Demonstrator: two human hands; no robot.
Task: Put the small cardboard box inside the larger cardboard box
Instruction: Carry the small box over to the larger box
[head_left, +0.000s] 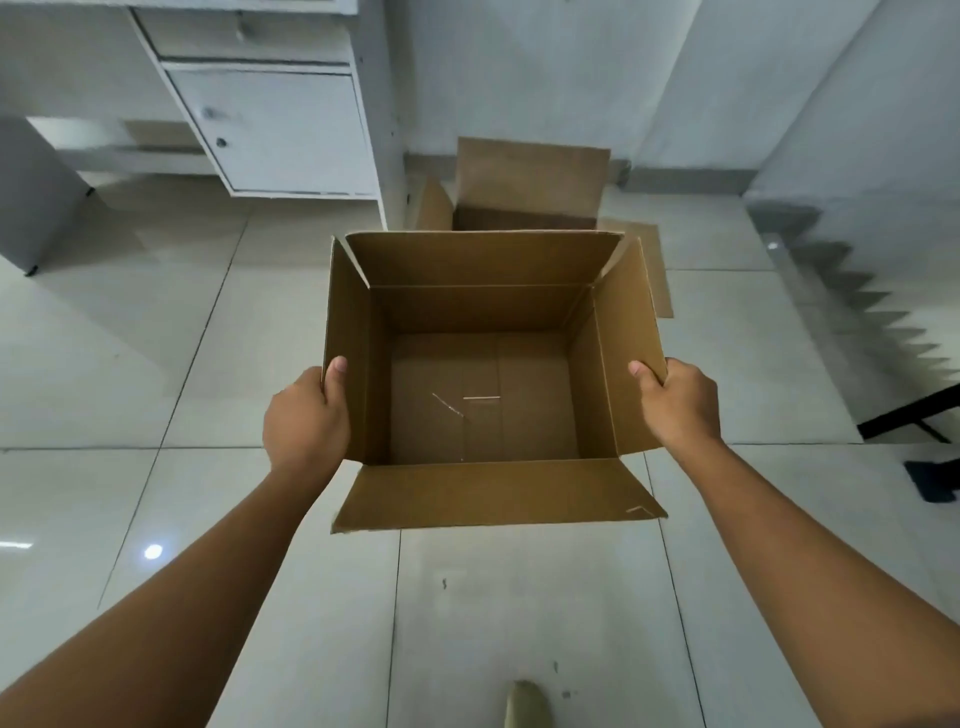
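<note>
Small cardboard box (483, 395) held above tiled floor (156, 364), top open, all four flaps spread, interior empty. Left hand (306, 415) clamped on left flap, thumb inside, fingers outside. Right hand (675, 405) clamped on right flap in same manner. Hands set apart across box width. Larger cardboard box (524, 195) on floor beyond, partly hidden behind held box, flaps open, rear flap upright against wall. White cabinet (270, 124) at upper left. Stair treads (872, 306) at right.
</note>
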